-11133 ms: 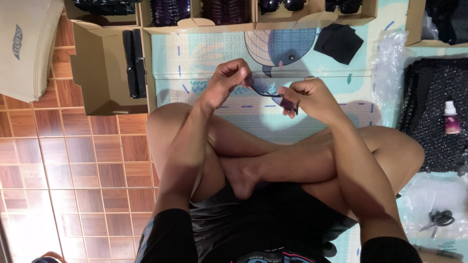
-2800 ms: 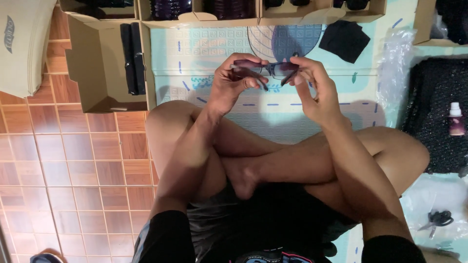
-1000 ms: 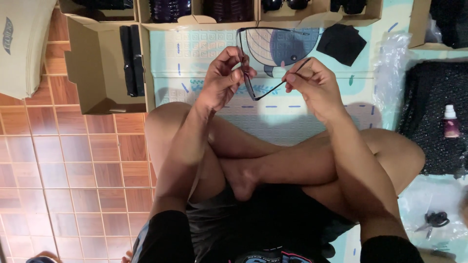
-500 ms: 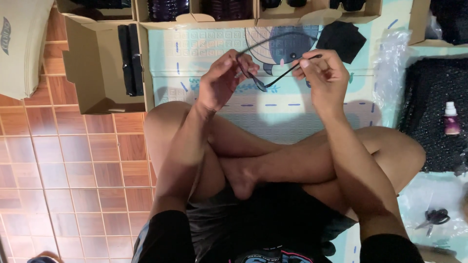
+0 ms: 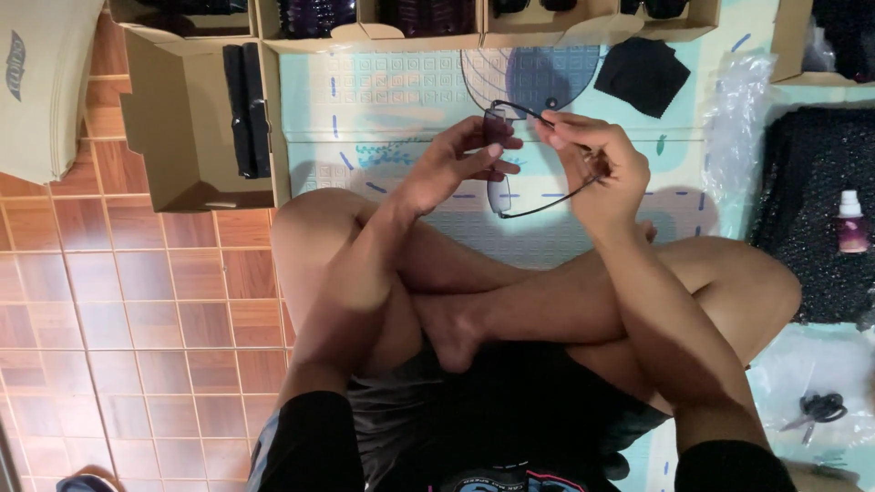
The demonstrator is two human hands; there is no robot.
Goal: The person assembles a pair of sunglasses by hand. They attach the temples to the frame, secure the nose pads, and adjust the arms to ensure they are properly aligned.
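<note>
Person seated cross-legged on floor, 2 bare knees up, 1 foot tucked between shins. Brown tile to the left, pale blue mat (image 5: 383, 100) under and ahead of legs.

Scissors (image 5: 820, 407), 1 pair, black handles, lie on clear plastic near the right knee.

Both hands raised over the mat, just beyond the knees. Left hand (image 5: 451, 164) closed on the glasses (image 5: 499, 155), fingers pinching the lens end. Right hand (image 5: 597, 164) closed on the same glasses, fingers gripping a thin dark temple arm. Glasses: 1 pair, thin dark frame, held between the 2 hands, clear of the mat; 1 temple arm runs below the hands, other runs across the top toward the right hand.

Right side: bottle (image 5: 850, 221), 1, small, white cap, purple body, upright on a black textured sheet (image 5: 802, 200). Clear plastic bag (image 5: 738, 100) crumpled beside the sheet.

Beyond hands: black cloth (image 5: 643, 75), 1, flat on mat.

Left: open carton (image 5: 187, 118), 1, holding 2 long black cases side by side.

Far edge: row of cardboard trays (image 5: 428, 32), approx. 4 compartments visible, dark items inside; count per tray cannot be told.
</note>
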